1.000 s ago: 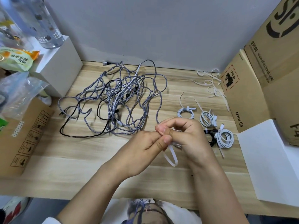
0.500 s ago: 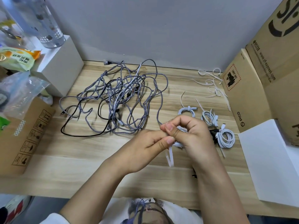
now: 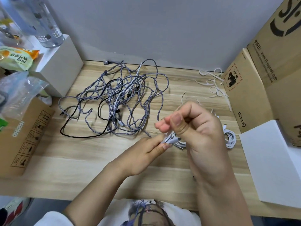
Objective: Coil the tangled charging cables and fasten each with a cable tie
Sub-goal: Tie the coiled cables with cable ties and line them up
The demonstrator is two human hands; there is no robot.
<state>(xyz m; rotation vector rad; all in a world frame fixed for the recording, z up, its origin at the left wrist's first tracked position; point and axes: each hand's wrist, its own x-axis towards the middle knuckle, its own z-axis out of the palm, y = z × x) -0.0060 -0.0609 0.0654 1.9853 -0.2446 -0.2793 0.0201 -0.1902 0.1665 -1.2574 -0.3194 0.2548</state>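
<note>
Fastening the small white coiled charging cable (image 3: 176,141), our left hand (image 3: 146,154) pinches it while right fingers (image 3: 164,126) curl near the grey tangle (image 3: 123,98); next, probably cinch.

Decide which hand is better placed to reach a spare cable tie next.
Probably right: the right hand is nearer the loose cable ties at far right; the left hand pinches the white coil.

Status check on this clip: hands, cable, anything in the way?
Left hand pinches white coiled cable; right hand curled above it, grip hidden. Grey tangle untouched on desk. Spare ties far right. Nothing blocking.
</note>
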